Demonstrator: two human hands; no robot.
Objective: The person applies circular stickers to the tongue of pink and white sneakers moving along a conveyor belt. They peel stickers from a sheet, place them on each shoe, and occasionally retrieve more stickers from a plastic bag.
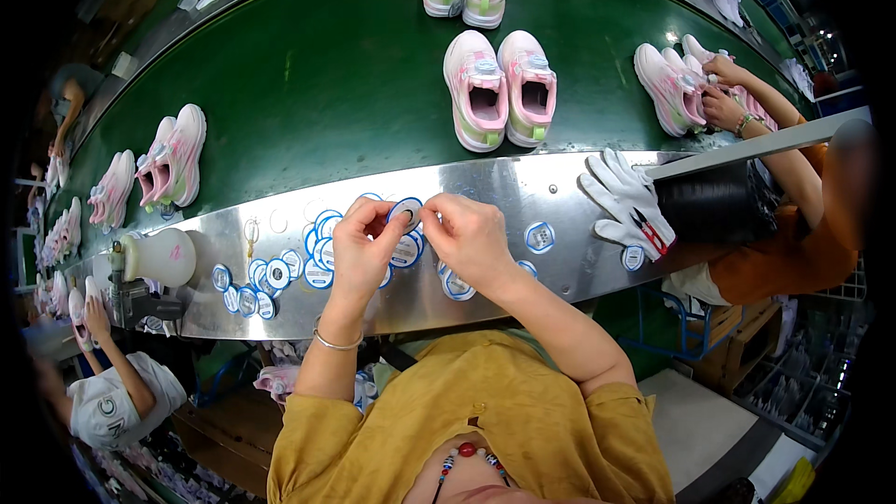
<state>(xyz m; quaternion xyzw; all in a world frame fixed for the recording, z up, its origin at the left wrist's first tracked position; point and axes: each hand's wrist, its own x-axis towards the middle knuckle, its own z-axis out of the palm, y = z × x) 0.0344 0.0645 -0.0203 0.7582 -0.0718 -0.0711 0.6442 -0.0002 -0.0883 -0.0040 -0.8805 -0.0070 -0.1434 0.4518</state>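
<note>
Over the metal ledge, my left hand (362, 247) pinches a round white tag (407, 209) with a blue rim between thumb and fingers. My right hand (471, 241) is closed in a pinch just beside that tag; whatever its fingertips hold is too small to make out. Under and around both hands lie loose round tags (278, 273) of the same kind, heaped mostly to the left. One tag (539, 237) rests apart, right of my right hand. Beyond the ledge, a pair of pink-and-white sneakers (476, 93) stands on the green belt, heels toward me.
White gloves (621, 196) and red-handled snips (651, 231) lie on the ledge at right, beside a black roll-like object (714, 203). A whitish rounded container (163, 257) stands left. More sneakers (173, 159) sit along the green belt (327, 65). Co-workers' hands (723, 98) handle sneakers at right.
</note>
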